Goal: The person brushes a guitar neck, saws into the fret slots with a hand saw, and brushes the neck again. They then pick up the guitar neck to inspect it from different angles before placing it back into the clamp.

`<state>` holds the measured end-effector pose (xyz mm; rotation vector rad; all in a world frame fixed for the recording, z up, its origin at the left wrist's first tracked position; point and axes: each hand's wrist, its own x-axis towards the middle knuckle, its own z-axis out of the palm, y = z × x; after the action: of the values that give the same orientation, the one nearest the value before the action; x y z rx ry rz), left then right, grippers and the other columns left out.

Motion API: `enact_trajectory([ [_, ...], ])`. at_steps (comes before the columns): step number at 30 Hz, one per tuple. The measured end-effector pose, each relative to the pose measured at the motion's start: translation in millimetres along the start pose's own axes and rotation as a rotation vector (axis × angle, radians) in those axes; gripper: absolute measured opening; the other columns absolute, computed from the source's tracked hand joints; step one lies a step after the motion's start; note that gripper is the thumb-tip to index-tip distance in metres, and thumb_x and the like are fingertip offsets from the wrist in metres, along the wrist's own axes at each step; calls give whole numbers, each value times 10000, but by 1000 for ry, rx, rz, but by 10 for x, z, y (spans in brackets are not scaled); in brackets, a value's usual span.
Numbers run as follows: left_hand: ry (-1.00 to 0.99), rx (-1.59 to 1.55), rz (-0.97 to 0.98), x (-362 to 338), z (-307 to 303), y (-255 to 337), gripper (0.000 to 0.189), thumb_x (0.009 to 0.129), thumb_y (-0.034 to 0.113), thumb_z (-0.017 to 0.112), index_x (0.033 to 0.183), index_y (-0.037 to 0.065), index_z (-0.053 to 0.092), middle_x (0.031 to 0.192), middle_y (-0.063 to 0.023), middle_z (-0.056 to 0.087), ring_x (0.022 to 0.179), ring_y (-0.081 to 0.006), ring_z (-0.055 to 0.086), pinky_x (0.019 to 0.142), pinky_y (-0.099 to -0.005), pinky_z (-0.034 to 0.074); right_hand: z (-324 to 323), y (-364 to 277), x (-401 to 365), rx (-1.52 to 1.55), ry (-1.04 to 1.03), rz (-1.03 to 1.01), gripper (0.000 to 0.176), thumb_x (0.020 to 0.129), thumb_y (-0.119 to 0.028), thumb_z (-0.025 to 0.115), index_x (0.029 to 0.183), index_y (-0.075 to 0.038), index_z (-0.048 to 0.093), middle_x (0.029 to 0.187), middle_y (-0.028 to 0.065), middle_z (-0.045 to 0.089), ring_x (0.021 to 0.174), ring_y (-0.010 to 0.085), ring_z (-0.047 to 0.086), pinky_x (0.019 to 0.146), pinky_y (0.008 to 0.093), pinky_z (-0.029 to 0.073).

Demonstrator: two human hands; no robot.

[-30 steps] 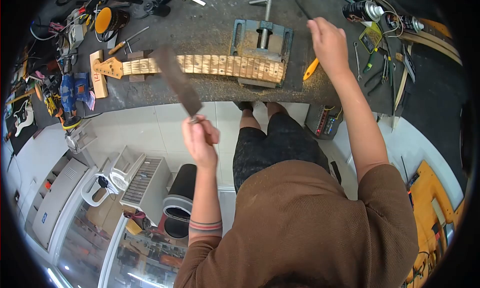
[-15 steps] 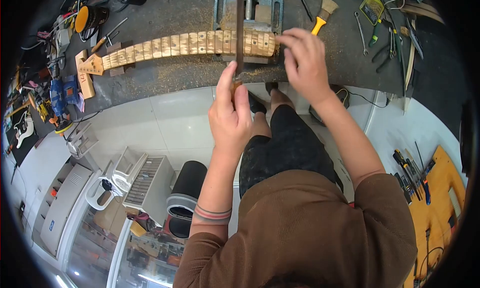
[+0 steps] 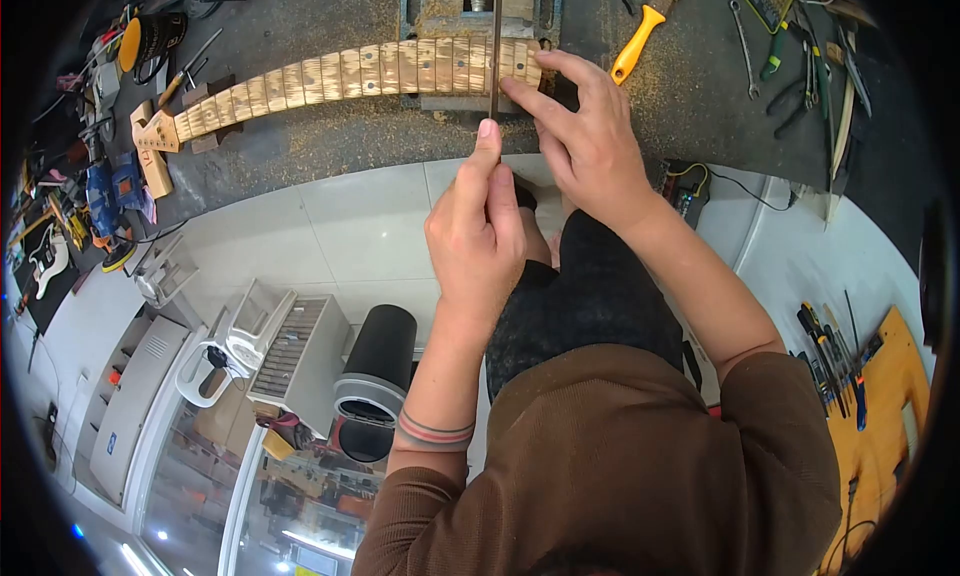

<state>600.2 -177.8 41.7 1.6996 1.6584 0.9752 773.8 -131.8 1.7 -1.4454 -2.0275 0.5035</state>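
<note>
The sawdust-strewn workbench (image 3: 330, 151) bears a guitar neck (image 3: 340, 74), its near end in a vise (image 3: 437, 4). The right hand (image 3: 590, 146) rests unclenched, fingertips on that end; the left hand (image 3: 478, 231) grips a file (image 3: 494, 51) — edge-on across the neck.

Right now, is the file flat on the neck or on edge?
On edge: the file shows as a thin dark line crossing the guitar neck near the vise, left hand gripping its handle, right hand beside it.
</note>
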Motion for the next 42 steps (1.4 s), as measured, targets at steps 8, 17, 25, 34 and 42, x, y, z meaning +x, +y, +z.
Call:
enact_trajectory([
  [8,-112,-28,-143,-19,-26,94,316,1115,-31,610,1427,-45,659,1427,-248,749,1305,-302,752,1052,-374,587,10,38,-10,13,-7,-2,654,878,3,721,1480,-253,713,1546,99,572,1451,362,545,1198,531,444],
  [17,-100,29,-128,-7,-8,134,329,1114,-24,619,1440,-19,666,1366,-249,770,1180,-283,794,955,-354,606,-83,31,24,-20,-58,-25,678,862,14,716,1492,-236,707,1539,91,576,1441,351,556,1207,537,445],
  [25,-131,120,-188,-585,-256,130,440,1025,-42,690,1459,29,698,994,-234,794,800,-379,776,705,-439,594,-176,-31,78,-54,-107,-4,689,846,54,699,1476,-225,724,1529,101,585,1449,346,561,1211,544,445],
  [34,-11,43,-19,204,144,64,500,1017,-69,690,1507,29,669,922,-228,766,750,-373,753,689,-415,588,-166,-93,33,-35,-110,27,717,856,60,686,1507,-240,710,1545,111,578,1454,349,557,1217,550,444],
  [42,-83,76,-76,-587,-185,49,545,1019,-69,695,1546,58,646,911,-226,758,740,-375,749,678,-418,579,-179,-58,38,-51,-127,4,725,858,57,687,1518,-243,704,1545,116,579,1446,359,559,1217,547,447],
])
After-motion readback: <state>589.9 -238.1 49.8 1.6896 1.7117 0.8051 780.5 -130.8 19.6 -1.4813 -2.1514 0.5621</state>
